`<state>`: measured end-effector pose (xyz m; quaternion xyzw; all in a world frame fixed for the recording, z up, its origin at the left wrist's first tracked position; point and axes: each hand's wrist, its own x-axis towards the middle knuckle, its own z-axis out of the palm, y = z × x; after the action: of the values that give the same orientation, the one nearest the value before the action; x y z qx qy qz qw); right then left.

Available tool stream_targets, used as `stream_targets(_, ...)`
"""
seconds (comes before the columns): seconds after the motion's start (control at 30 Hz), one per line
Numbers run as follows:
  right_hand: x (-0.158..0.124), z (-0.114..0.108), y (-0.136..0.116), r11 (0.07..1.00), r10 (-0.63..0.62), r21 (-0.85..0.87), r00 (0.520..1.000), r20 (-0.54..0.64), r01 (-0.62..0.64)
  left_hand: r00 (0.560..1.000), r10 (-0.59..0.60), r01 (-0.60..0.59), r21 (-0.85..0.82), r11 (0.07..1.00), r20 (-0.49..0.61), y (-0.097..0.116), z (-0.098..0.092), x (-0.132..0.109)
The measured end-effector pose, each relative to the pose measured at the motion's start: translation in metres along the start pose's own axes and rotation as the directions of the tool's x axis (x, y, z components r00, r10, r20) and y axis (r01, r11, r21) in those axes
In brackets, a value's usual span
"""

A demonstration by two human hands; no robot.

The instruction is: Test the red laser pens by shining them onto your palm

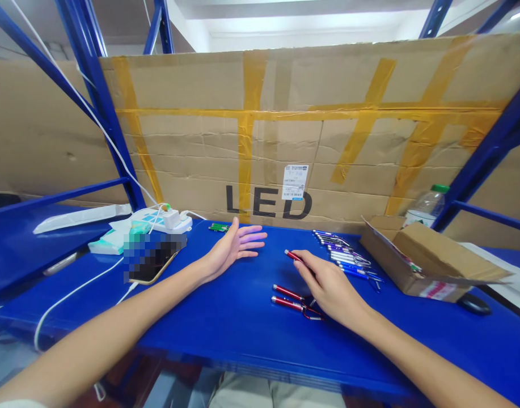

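My right hand (325, 280) is closed around a slim red penlight (292, 255), its silver tip pointing left. My left hand (232, 249) is held above the blue table, fingers spread and palm turned toward the penlight. A purple glow colours its fingers. Below my right hand, two more red penlights (287, 303) lie side by side with wrist straps. Beyond that hand, a row of several purple, silver and blue penlights (340, 252) lies on the table. A small green circuit board (218, 227) sits just behind my left hand.
An opened cardboard box (396, 266) stands at right, with a green-capped bottle (427, 205) behind and a dark mouse-like object (474, 304) beside it. At left are a phone (157, 260), a power strip (168, 222) and white cables. A taped cardboard wall (200, 153) closes the back.
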<state>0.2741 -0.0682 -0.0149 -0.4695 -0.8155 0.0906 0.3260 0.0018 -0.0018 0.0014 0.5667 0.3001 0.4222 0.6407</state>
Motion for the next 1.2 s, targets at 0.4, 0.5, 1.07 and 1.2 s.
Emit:
stream_targets(0.4, -0.002, -0.003, -0.009, 0.999, -0.020, 0.030, 0.992, 0.124, 0.016, 0.996, 0.068, -0.064, 0.059, 0.996, -0.059, 0.000, 0.003, 0.000)
stream_targets(0.5, 0.000, -0.004, -0.007, 1.000, 0.013, 0.021, 0.997, 0.082, -0.015, 0.992, 0.082, -0.074, 0.088, 0.993, -0.095, -0.001, 0.004, 0.000)
stream_targets(1.07, 0.002, -0.004, -0.007, 0.999, 0.029, 0.031, 0.995, 0.092, -0.032, 0.947, 0.256, -0.219, 0.191, 0.957, -0.194, -0.011, 0.005, 0.003)
stream_targets(1.2, 0.002, -0.003, -0.005, 0.999, -0.021, 0.043, 0.997, 0.074, 0.018, 0.956, 0.226, -0.195, 0.170, 0.966, -0.187, -0.013, 0.004, 0.003)
